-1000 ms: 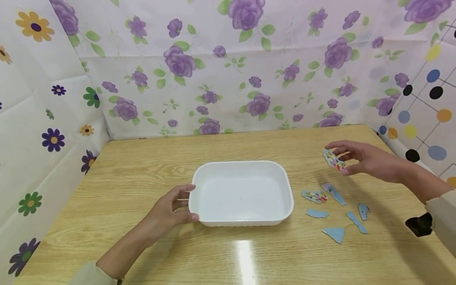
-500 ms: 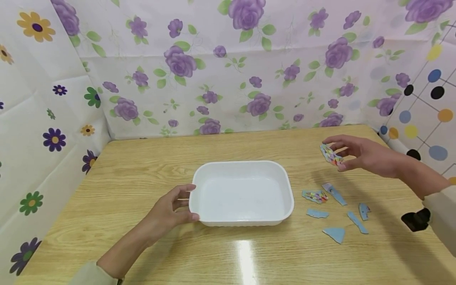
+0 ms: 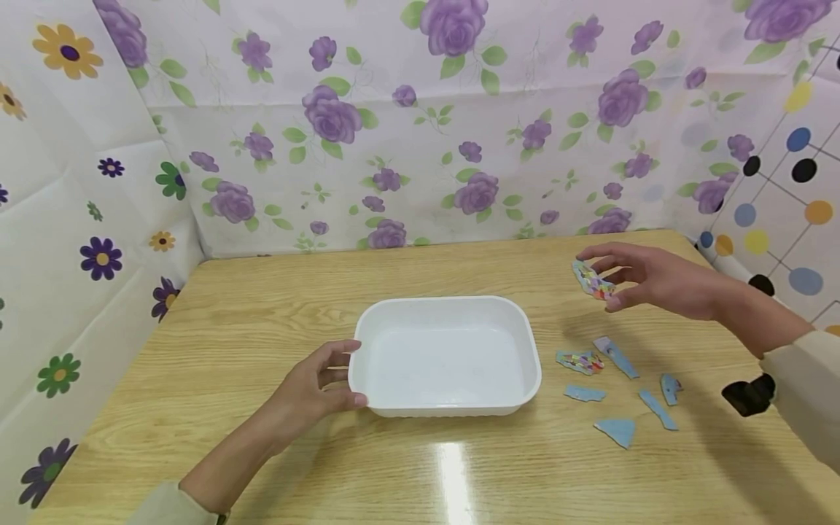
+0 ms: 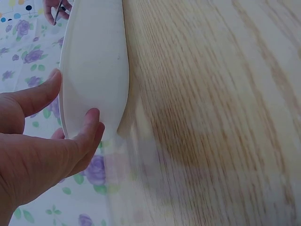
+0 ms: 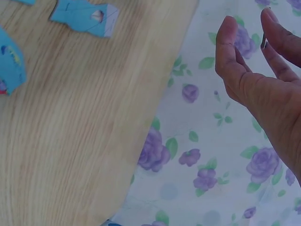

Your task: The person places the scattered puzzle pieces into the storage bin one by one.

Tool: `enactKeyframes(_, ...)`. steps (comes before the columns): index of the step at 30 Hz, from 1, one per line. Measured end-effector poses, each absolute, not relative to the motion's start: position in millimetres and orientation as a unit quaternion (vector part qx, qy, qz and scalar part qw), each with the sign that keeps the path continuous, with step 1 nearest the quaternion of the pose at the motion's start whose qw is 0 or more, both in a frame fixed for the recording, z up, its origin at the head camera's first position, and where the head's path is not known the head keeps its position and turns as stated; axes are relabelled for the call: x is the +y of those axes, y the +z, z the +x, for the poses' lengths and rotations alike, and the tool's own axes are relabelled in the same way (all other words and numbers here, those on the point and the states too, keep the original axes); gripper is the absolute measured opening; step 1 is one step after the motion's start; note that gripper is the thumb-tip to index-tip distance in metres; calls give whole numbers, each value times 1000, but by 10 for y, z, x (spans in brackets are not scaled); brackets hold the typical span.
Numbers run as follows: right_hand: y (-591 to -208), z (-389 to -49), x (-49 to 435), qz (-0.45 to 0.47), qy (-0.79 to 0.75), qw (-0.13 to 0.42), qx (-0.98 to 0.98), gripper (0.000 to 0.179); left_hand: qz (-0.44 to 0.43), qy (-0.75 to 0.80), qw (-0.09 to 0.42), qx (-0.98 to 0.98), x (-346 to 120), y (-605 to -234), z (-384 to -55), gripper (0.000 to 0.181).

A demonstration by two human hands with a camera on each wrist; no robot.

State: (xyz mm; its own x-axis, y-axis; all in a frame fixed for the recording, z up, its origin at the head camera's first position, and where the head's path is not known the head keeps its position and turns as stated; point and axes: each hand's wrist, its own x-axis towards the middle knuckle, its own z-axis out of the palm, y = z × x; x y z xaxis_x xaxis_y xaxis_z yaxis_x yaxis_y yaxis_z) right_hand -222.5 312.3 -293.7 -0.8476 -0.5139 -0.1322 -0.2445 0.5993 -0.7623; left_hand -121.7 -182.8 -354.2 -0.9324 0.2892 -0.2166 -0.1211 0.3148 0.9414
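Observation:
My left hand [image 3: 298,394] grips the left end of a white plastic tray [image 3: 446,364], fingertip and thumb at the rim. In the left wrist view, its fingers lie against the outer wall of the tray [image 4: 96,61]. Above the table at the back right, my right hand [image 3: 672,283] pinches an irregular light-blue puzzle piece [image 3: 593,280] printed with bright colours, which appears almost edge-on in the right wrist view. Below that hand lie several more pieces: a colourful piece [image 3: 580,362], a long strip [image 3: 615,357] and a plain triangular piece [image 3: 615,430].
The wood-grain table [image 3: 262,306] ends at a flowered back sheet [image 3: 407,168]. A daisy-print sheet [image 3: 59,255] borders the left side, and a dotted sheet [image 3: 781,219] the right. A dark device [image 3: 748,395] sits beside the right sleeve.
My right hand has moved left and slightly up, carrying the colourful puzzle piece toward the tray's side of the table. The left hand, the tray and the lying pieces stay where they were.

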Motion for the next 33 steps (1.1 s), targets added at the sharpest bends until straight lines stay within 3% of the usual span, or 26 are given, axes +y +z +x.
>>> enactKeyframes(33,-2805,-2427,2386,-263,-387,230,853,66,65,582,175,791,-1836,-3539,-1232,76)
